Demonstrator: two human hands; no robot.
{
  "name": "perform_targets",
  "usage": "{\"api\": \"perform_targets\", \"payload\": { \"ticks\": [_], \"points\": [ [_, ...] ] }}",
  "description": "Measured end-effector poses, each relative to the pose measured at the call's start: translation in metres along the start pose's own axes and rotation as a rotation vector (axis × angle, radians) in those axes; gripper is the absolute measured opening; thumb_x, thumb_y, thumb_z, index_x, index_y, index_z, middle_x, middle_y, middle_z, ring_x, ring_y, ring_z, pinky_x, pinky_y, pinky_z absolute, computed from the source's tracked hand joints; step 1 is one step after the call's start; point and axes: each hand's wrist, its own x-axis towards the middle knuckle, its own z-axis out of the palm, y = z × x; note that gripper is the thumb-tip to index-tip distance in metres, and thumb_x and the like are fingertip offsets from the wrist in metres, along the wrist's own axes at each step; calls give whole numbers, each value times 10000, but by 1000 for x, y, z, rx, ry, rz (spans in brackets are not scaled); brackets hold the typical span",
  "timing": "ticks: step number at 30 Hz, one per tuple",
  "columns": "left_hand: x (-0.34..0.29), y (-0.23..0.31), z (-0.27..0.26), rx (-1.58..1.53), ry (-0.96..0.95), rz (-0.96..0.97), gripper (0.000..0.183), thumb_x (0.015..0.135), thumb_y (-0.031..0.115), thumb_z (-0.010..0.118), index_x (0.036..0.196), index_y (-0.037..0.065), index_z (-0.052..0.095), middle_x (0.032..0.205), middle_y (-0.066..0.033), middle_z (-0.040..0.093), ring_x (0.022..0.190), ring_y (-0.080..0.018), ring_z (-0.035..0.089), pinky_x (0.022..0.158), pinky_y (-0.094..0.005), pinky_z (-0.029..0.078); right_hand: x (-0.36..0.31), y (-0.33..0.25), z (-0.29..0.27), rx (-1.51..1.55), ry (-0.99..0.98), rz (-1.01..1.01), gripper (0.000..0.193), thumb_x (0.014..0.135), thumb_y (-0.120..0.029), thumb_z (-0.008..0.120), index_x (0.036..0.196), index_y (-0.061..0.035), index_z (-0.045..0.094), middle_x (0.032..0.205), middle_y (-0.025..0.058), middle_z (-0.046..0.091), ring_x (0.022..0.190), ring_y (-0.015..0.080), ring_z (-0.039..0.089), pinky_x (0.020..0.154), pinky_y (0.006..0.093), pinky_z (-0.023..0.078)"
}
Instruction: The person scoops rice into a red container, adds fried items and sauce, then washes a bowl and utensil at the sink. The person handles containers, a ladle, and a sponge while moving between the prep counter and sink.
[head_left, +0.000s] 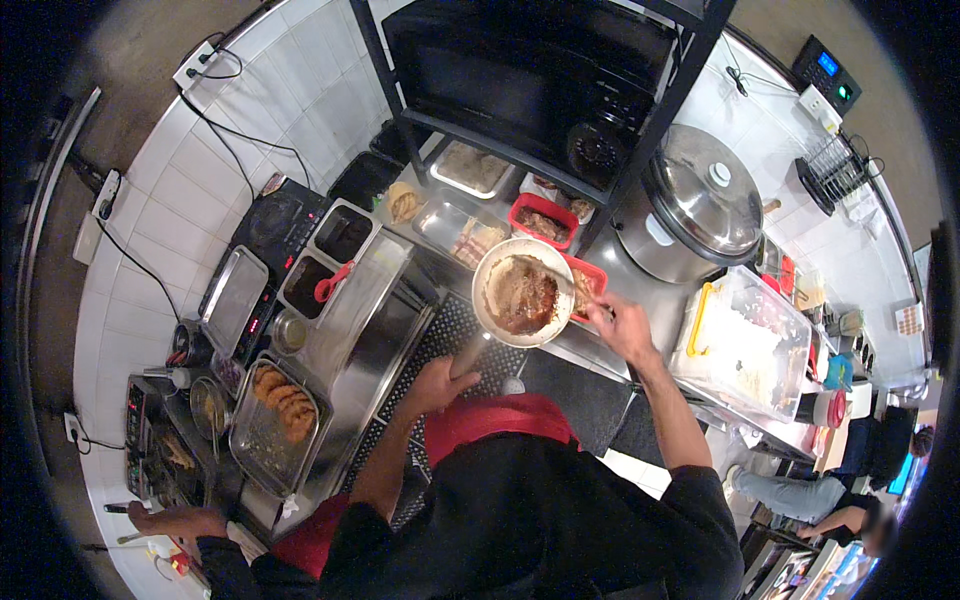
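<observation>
the pan [480, 285] sat mid-frame, brown sauce [540, 300] inside, its long axis running lower left to upper right. my left fingers [440, 385] wrapped firmly round its handle [467, 357]; my right hand [622, 328] curled just right of the rim, its hold unclear. upper right stood a pot [665, 240].
</observation>
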Motion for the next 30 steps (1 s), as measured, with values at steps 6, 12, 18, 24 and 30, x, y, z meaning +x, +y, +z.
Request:
{"api": "perform_targets", "payload": {
  "ticks": [6,12,18,24,30],
  "points": [
    [7,6,-5,-19,-75,-72,518,901,490,734,1006,-14,673,829,-193,688,769,-330,670,749,-454,523,1,-4,-12,-141,-307,-80,258,931,-286,691,1081,-79,727,1041,184,735,949,386,709,830,461,570],
    [12,13,-9,-29,-111,-89,522,903,519,726,960,4,663,832,-164,693,773,-282,658,750,-444,515,13,-5,-20,-148,-47,-30,285,933,-331,654,1108,-119,729,1061,143,737,972,359,702,858,466,563],
    [17,8,-9,-28,-83,-108,501,909,496,730,941,1,658,790,-130,679,753,-270,661,718,-441,517,7,-2,-39,-239,-265,-198,275,892,-330,681,1083,-144,748,1048,113,737,976,338,700,856,461,561],
    [22,17,-3,18,-62,-113,456,919,455,735,924,7,652,692,-106,655,632,-253,654,617,-429,512,20,10,-43,-315,-42,-211,265,890,-320,701,1090,-151,739,990,87,718,882,321,710,754,445,585],
    [21,48,9,-48,-17,-171,389,947,406,726,826,49,628,570,-66,597,418,-200,583,439,-389,489,15,2,4,-367,172,-278,258,945,-288,663,1167,-157,684,967,136,700,850,352,714,681,476,598]
  ]
}}
